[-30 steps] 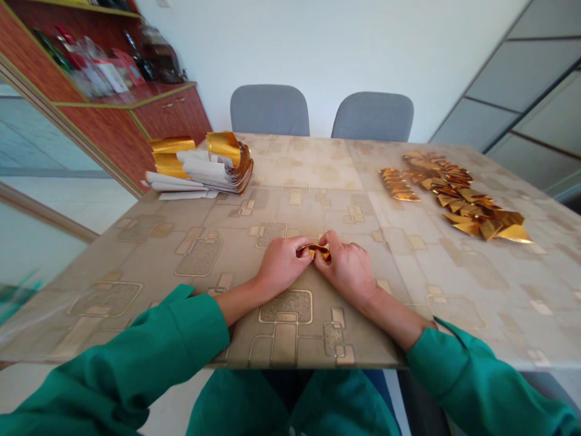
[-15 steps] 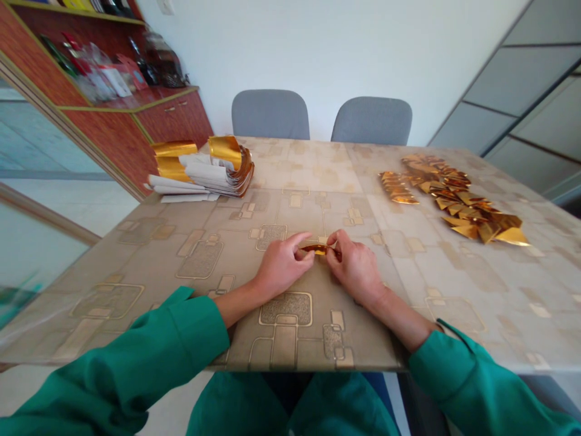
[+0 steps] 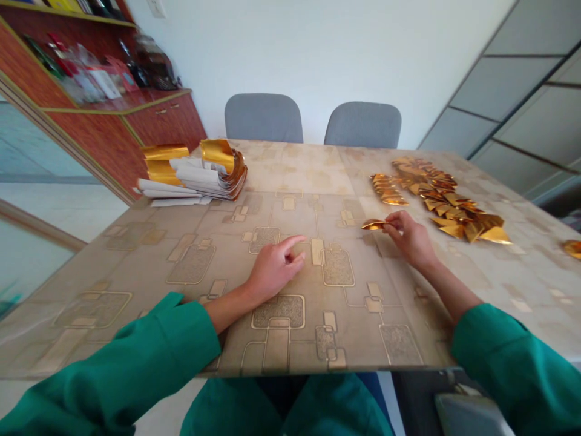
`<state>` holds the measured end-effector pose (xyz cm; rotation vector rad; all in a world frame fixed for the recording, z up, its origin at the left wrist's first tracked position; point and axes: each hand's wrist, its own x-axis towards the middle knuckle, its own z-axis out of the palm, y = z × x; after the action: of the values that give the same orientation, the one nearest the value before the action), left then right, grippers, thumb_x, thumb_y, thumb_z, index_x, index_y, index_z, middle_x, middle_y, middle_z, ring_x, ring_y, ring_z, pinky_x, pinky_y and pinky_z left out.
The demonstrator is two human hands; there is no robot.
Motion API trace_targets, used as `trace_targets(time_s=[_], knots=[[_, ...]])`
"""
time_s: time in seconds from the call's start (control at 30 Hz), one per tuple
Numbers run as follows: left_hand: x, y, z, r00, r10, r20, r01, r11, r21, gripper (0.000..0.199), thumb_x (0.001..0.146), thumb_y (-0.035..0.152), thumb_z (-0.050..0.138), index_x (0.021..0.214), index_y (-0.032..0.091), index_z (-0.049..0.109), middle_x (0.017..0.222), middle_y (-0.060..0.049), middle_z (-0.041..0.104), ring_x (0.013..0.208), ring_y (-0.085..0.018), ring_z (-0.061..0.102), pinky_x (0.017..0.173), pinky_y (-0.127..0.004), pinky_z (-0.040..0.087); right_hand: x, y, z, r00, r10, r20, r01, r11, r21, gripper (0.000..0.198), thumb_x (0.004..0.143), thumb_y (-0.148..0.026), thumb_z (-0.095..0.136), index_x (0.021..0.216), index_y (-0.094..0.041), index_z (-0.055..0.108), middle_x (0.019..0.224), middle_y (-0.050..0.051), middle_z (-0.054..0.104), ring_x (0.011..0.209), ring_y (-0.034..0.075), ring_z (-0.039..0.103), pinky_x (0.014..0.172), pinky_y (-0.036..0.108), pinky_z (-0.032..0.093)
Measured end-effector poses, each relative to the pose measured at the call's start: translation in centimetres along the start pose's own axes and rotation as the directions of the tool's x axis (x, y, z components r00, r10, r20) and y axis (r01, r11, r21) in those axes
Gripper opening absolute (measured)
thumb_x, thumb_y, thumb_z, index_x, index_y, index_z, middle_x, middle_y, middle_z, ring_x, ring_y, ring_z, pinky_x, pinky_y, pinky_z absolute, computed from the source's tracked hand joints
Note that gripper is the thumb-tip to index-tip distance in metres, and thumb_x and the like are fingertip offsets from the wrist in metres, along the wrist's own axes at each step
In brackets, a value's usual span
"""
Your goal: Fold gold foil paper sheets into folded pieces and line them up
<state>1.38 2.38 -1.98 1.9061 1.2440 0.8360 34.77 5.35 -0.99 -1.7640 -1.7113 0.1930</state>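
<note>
My right hand (image 3: pixel 411 240) pinches one end of a small folded gold foil paper piece (image 3: pixel 373 224), holding it just short of the group of similar folded pieces. My left hand (image 3: pixel 276 266) rests at the middle of the table, thumb and forefinger apart, with nothing in it. A short row of folded gold pieces (image 3: pixel 388 189) lies beyond my right hand. Right of that row spreads a larger heap of folded gold pieces (image 3: pixel 463 209), overlapping one another.
At the back left of the patterned tablecloth (image 3: pixel 290 339) lies a stack of gold-and-white paper sheets (image 3: pixel 200 175), partly curled. One gold piece (image 3: pixel 572 248) sits at the right edge. Two grey chairs (image 3: pixel 263 118) stand behind the table; a wooden cabinet (image 3: pixel 154 121) is at the left.
My left hand has let go of the folded gold piece. My right hand has carried it to the right and away from me, towards the other folded pieces. The view has shifted slightly right.
</note>
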Motion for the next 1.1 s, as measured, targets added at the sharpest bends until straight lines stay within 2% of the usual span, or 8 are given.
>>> trace_targets(time_s=[0.07,0.17,0.27,0.43,0.67,0.97,1.1], knots=[[0.0,0.0,-0.1,1.000,0.010,0.010,-0.010,1.000,-0.009,0.041,0.089,0.030,0.053,0.126,0.017,0.064,0.060,0.003,0.064,0.046,-0.009,0.054,0.049,-0.018,0.041,1.0,2.4,-1.1,0.997,0.061,-0.049,-0.064,0.996,-0.057,0.009,0.083,-0.028,0.058,0.089,-0.023,0.053,0.081,0.004,0.072,0.074,0.019,0.067,0.070,0.030,0.046],[0.1,0.0,-0.2,1.000,0.019,0.018,-0.019,1.000,-0.016,0.039,0.090,0.030,0.051,0.123,0.017,0.066,0.059,0.003,0.064,0.044,-0.008,0.053,0.048,-0.018,0.041,2.5,4.8,-2.0,0.985,0.087,-0.151,-0.107,0.985,-0.132,0.008,0.081,-0.029,0.058,0.085,-0.022,0.056,0.083,0.006,0.070,0.076,0.020,0.064,0.069,0.031,0.045],[0.1,0.0,-0.2,1.000,0.021,0.019,-0.021,1.000,-0.022,0.038,0.090,0.029,0.050,0.122,0.017,0.066,0.058,0.004,0.063,0.043,-0.008,0.053,0.047,-0.017,0.041,3.9,5.9,-2.1,0.973,0.092,-0.210,-0.130,0.976,-0.174,0.009,0.078,-0.030,0.059,0.077,-0.022,0.058,0.080,0.006,0.066,0.075,0.021,0.059,0.068,0.032,0.041],[0.1,0.0,-0.2,1.000,0.001,0.026,0.000,0.999,-0.032,0.037,0.090,0.028,0.050,0.121,0.017,0.066,0.057,0.005,0.062,0.041,-0.007,0.052,0.046,-0.017,0.041,5.5,7.0,-1.8,0.955,0.133,-0.265,-0.189,0.962,-0.197,0.011,0.076,-0.031,0.061,0.078,-0.020,0.062,0.067,0.002,0.058,0.064,0.018,0.051,0.063,0.032,0.035],[0.0,-0.1,-0.3,0.999,-0.009,0.039,0.010,1.000,-0.024,0.037,0.090,0.027,0.049,0.122,0.017,0.067,0.059,0.005,0.063,0.042,-0.007,0.053,0.045,-0.016,0.040,6.5,8.2,-1.6,0.948,0.171,-0.269,-0.241,0.936,-0.256,0.009,0.074,-0.027,0.062,0.080,-0.020,0.063,0.071,0.004,0.063,0.063,0.018,0.052,0.062,0.030,0.034],[0.0,-0.1,-0.4,0.999,0.001,0.046,-0.001,1.000,0.006,0.037,0.089,0.026,0.047,0.116,0.016,0.071,0.059,0.004,0.064,0.041,-0.007,0.053,0.045,-0.016,0.039,7.0,8.5,-1.3,0.970,0.109,-0.219,-0.173,0.939,-0.299,0.011,0.075,-0.024,0.061,0.084,-0.019,0.064,0.074,0.006,0.067,0.067,0.019,0.056,0.066,0.030,0.037],[0.0,-0.1,-0.4,0.999,0.003,0.052,-0.004,1.000,0.018,0.037,0.089,0.026,0.047,0.115,0.017,0.071,0.059,0.004,0.064,0.041,-0.007,0.053,0.045,-0.017,0.039,7.0,8.4,-1.4,0.975,0.111,-0.193,-0.178,0.910,-0.374,0.010,0.077,-0.022,0.060,0.086,-0.019,0.064,0.077,0.007,0.067,0.067,0.018,0.055,0.065,0.030,0.035]])
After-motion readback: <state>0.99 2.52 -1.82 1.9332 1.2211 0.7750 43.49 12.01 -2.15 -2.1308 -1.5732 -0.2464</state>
